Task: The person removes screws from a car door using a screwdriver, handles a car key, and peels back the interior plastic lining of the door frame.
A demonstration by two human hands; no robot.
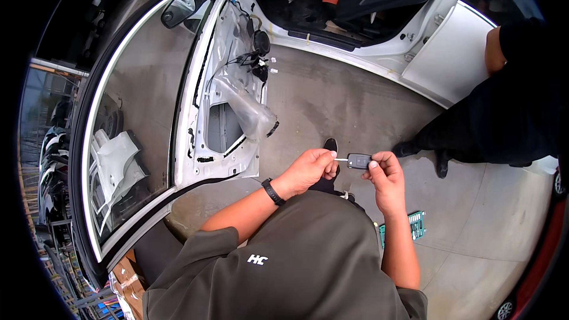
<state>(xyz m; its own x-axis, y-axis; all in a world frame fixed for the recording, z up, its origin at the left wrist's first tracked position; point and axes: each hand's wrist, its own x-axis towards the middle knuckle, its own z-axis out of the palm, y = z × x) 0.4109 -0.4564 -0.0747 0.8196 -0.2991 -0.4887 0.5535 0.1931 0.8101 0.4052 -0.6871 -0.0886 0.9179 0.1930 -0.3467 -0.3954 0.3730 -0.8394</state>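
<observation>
A black flip car key (359,161) is held level in front of my body, its metal blade unfolded toward the left. My left hand (311,170) pinches the tip of the blade between thumb and fingers. At the other end, my right hand (386,179) grips the edge of the key's dark body, thumb below and fingers curled behind. Several buttons show on the upward face of the key, too small to make out. To the left of my hands stands a white car door (185,166) with its inner panel off and loose plastic sheeting (246,112) hanging from it.
Ahead is the white car's open doorway (355,41), with dark seats inside. Another person (474,112) in dark clothes stands at the right beside the car. A green tool case (416,225) lies on the floor by my right forearm. A cardboard box (127,275) sits at lower left.
</observation>
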